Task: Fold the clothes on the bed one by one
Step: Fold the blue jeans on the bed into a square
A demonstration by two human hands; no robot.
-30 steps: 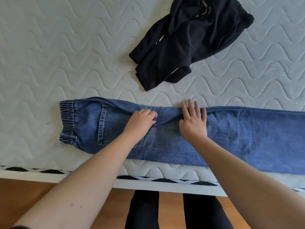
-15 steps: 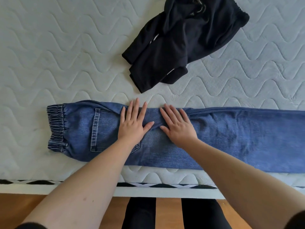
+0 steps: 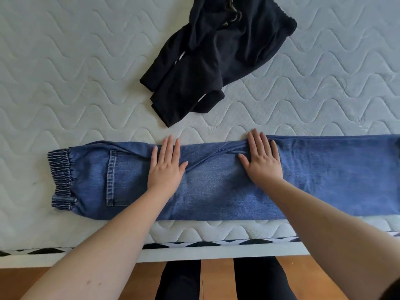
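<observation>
Blue jeans [image 3: 216, 191] lie folded lengthwise along the near edge of the bed, elastic waistband at the left, legs running off the right side of the view. My left hand [image 3: 165, 167] lies flat on the jeans near the back pocket, fingers straight and pointing away from me. My right hand [image 3: 262, 161] presses flat on the denim farther right, beside a diagonal crease at the far edge. A crumpled black garment [image 3: 216, 55] sits farther back on the bed, apart from the jeans.
The white quilted mattress [image 3: 75, 83] fills most of the view. Its near edge has a black-and-white patterned band [image 3: 194, 243]. Below it are a wooden floor [image 3: 216, 278] and my legs in black trousers [image 3: 257, 280].
My hands have slid apart along the jeans: the right one moved right, the left stays near the pocket. A second ago the left fingers were curled on the denim; now both hands lie flat.
</observation>
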